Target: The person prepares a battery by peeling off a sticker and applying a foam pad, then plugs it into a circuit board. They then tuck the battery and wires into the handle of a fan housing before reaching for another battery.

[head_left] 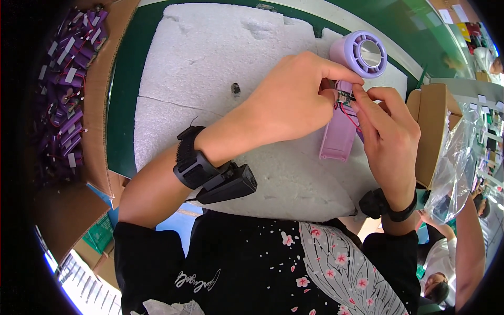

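A light-purple handheld fan lies with its handle opened; its round head (359, 54) is at the far right of a white foam slab. Below the head, a small circuit board (344, 97) with thin red wires shows at the neck. The open handle shell (337, 139) extends toward me. My left hand (299, 97) reaches across from the left, thumb and forefinger closed around the neck beside the board. My right hand (387, 131) pinches at the board's right edge, its fingertips close to the left ones. Whatever lies inside its curled fingers is mostly hidden.
The foam slab (210, 58) rests on a green table (124, 126). At left, a cardboard box (100, 110) holds many purple wired cells (68, 100). Another cardboard box (433, 131) with a clear plastic bag (451, 157) stands right. Other people are farther right.
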`<state>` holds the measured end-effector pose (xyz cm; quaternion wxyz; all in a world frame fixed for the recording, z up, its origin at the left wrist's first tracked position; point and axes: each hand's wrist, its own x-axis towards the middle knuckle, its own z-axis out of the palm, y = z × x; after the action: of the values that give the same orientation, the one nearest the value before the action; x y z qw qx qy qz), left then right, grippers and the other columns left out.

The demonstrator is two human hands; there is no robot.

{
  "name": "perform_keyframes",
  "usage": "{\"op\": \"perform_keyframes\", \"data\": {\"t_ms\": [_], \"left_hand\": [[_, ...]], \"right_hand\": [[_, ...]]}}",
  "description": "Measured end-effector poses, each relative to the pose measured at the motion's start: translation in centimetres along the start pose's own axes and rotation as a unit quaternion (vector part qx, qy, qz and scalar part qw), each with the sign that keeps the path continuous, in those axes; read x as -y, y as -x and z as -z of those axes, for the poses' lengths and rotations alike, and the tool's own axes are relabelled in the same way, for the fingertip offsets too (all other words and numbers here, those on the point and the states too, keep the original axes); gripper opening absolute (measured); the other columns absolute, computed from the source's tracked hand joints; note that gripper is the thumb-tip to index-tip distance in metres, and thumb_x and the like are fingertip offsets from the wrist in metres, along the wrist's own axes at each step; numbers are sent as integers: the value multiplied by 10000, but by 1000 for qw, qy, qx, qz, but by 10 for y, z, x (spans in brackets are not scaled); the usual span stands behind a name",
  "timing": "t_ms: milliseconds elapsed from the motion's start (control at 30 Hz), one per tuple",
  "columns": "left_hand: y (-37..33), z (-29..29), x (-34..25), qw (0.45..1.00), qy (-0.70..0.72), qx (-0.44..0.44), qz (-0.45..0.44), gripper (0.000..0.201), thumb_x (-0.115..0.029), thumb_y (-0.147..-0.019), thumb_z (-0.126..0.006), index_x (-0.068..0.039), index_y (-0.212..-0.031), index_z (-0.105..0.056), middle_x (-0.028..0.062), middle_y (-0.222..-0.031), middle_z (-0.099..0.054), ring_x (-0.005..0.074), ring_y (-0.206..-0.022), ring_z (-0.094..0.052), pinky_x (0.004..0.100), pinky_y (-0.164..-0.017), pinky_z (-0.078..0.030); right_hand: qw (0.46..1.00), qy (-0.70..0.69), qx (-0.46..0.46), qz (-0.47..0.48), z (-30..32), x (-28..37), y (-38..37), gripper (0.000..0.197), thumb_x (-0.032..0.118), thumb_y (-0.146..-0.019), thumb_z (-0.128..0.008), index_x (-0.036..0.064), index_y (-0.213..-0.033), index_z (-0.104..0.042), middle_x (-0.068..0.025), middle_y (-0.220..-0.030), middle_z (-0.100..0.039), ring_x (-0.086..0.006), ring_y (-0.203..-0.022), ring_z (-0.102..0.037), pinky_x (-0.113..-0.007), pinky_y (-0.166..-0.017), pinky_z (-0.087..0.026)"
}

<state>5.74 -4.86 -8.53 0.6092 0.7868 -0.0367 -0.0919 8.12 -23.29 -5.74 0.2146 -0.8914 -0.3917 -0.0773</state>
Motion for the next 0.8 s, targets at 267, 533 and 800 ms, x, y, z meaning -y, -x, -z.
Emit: {"op": "perform_keyframes", "data": {"t_ms": [267,533,800], "left_hand": [[1,6,0,999,-2,25,-22,373,69,-818,-521,-37,-1140,-676,87,-915,-695,109,-759,-601,268,-723,-496],[1,7,-5,999,-23,28,-31,367,42,-798,-530,-48,-1114,-693,98,-911,-691,114,-749,-603,259,-689,-488],[3,3,-3,991,-79,8,-103,346,22,-785,-532,-80,-1058,-718,119,-884,-674,182,-734,-618,288,-663,-474]], "right_hand": [[982,-142,-29,-124,2,-2,0,218,-2,-756,-753,10,-959,-675,-57,-796,-624,-113,-601,-571,-245,-526,-455],[988,-126,-46,-79,2,-8,-3,147,-7,-767,-743,0,-846,-620,-36,-696,-615,-74,-565,-548,-216,-510,-429],[922,-275,129,-240,4,-25,-3,176,94,-816,-731,-3,-833,-585,-60,-698,-613,-87,-578,-552,-237,-528,-435]]}}
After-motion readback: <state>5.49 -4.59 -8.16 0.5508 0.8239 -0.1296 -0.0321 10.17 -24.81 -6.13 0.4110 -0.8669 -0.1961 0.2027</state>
